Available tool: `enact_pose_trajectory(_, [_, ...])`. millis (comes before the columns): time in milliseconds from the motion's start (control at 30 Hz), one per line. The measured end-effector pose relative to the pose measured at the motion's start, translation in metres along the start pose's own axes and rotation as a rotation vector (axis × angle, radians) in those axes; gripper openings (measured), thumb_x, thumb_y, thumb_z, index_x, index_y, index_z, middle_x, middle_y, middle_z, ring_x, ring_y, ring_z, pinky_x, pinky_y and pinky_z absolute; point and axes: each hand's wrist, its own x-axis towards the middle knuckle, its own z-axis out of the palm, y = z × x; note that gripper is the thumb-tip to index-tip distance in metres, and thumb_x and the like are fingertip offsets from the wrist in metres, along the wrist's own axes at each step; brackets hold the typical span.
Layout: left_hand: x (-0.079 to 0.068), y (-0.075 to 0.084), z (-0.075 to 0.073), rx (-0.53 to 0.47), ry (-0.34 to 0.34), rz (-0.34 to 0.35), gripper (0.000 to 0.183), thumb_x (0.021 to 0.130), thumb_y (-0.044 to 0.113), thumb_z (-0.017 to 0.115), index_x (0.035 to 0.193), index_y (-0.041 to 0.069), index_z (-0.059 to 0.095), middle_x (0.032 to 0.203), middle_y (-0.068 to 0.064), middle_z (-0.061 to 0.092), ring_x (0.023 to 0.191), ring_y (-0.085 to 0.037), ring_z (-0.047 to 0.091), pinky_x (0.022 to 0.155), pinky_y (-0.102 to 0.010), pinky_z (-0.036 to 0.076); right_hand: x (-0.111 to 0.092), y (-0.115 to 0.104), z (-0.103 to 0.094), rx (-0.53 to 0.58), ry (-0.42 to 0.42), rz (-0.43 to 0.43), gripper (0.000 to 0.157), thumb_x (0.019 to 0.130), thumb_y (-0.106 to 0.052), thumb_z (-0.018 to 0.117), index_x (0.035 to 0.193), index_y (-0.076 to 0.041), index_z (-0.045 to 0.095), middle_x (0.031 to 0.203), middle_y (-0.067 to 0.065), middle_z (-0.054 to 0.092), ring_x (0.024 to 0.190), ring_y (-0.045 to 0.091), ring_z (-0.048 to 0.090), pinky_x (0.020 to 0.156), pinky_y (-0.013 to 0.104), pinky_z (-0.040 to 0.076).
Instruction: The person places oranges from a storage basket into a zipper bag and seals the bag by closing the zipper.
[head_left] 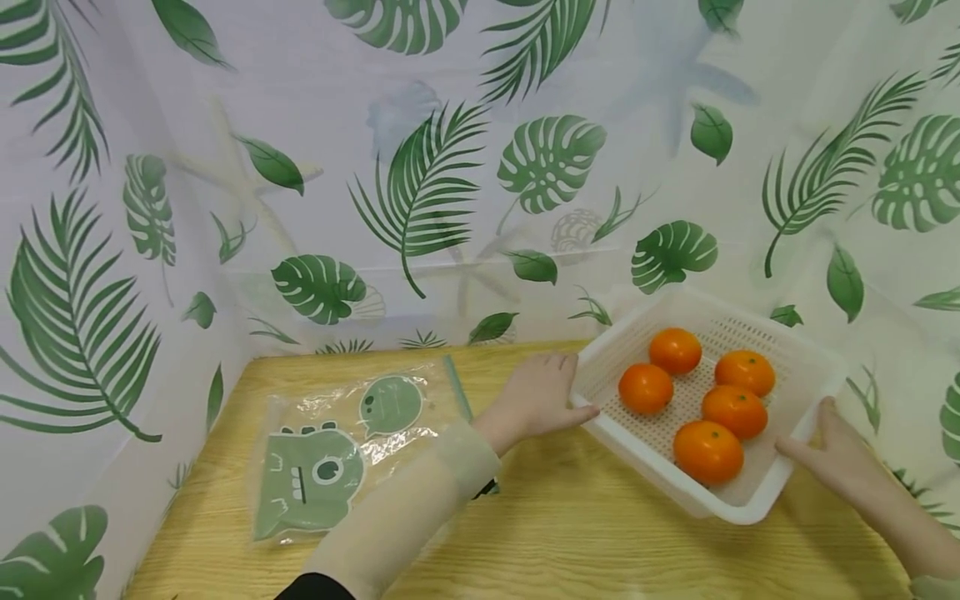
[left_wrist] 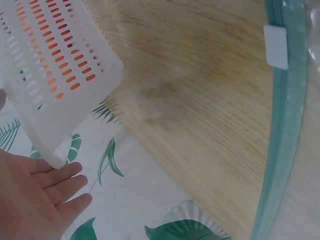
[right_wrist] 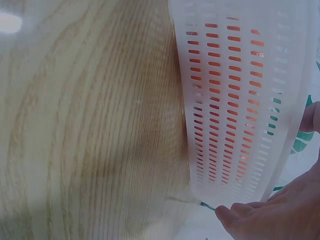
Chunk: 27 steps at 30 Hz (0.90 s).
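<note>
A white plastic basket [head_left: 654,467] with slotted walls holds several orange mandarins [head_left: 708,452], spread across its perforated floor. My left hand [head_left: 536,396] grips the basket's left corner, thumb over the rim. In the left wrist view its fingers [left_wrist: 65,187] extend beneath the rim. At the right side, my right hand [head_left: 843,458] holds the rim with the thumb on top and the other fingers outside and under it. The right wrist view shows the slotted basket wall [right_wrist: 220,187] close over the wooden table, with orange visible through the slots.
A clear zip bag [head_left: 315,479] with a green cartoon monster print lies flat on the wooden table [head_left: 570,533], left of the basket. Its green zip edge [left_wrist: 287,125] carries a white slider [left_wrist: 276,47]. A leaf-patterned sheet [head_left: 450,292] hangs behind and beside the table.
</note>
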Motion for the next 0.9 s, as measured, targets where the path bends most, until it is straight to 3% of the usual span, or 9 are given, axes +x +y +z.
enact_pose_trajectory(133, [0.000,-0.001,0.001,-0.019,-0.021,-0.006,0.090,0.101,0.069,0.054,0.162,0.005,0.038,0.156,-0.009,0.058,0.141,-0.021,0.058,0.117,-0.034,0.050,0.002,-0.001,-0.002,0.013,-0.016,-0.002,0.095,0.110,-0.032,0.042,0.144,0.028,-0.024,0.148,0.052,-0.027,0.144,0.071,-0.018,0.123,0.076,-0.007])
enact_pose_trajectory(300, [0.000,-0.002,0.000,-0.042,-0.018,0.001,0.088,0.100,0.068,0.056,0.160,0.005,0.043,0.151,-0.008,0.062,0.135,-0.021,0.063,0.112,-0.033,0.054,0.004,-0.001,-0.002,0.001,-0.025,0.005,0.096,0.109,-0.032,0.042,0.144,0.028,-0.023,0.148,0.052,-0.026,0.144,0.071,-0.016,0.123,0.077,-0.005])
enact_pose_trajectory(533, [-0.003,-0.004,-0.005,-0.153,0.000,-0.003,0.080,0.098,0.067,0.062,0.151,0.007,0.053,0.132,-0.003,0.072,0.112,-0.015,0.070,0.094,-0.030,0.060,0.005,-0.003,-0.005,0.036,-0.059,0.012,0.095,0.110,-0.033,0.041,0.146,0.025,-0.026,0.149,0.050,-0.027,0.144,0.071,-0.018,0.121,0.081,-0.003])
enact_pose_trajectory(733, [-0.005,-0.005,-0.008,-0.231,0.031,-0.010,0.058,0.098,0.056,0.071,0.133,0.010,0.067,0.110,0.001,0.076,0.087,-0.010,0.068,0.072,-0.025,0.056,0.009,0.001,-0.006,0.041,-0.080,0.009,0.096,0.110,-0.033,0.041,0.146,0.023,-0.027,0.150,0.054,-0.020,0.145,0.073,-0.013,0.119,0.084,0.002])
enact_pose_trajectory(900, [-0.004,-0.006,-0.006,-0.276,0.031,-0.088,0.050,0.102,0.043,0.070,0.139,0.010,0.067,0.121,-0.002,0.079,0.097,-0.011,0.074,0.078,-0.026,0.061,0.011,0.003,-0.004,0.050,-0.080,0.016,0.096,0.110,-0.031,0.043,0.147,0.022,-0.028,0.150,0.056,-0.015,0.146,0.073,-0.008,0.120,0.083,0.005])
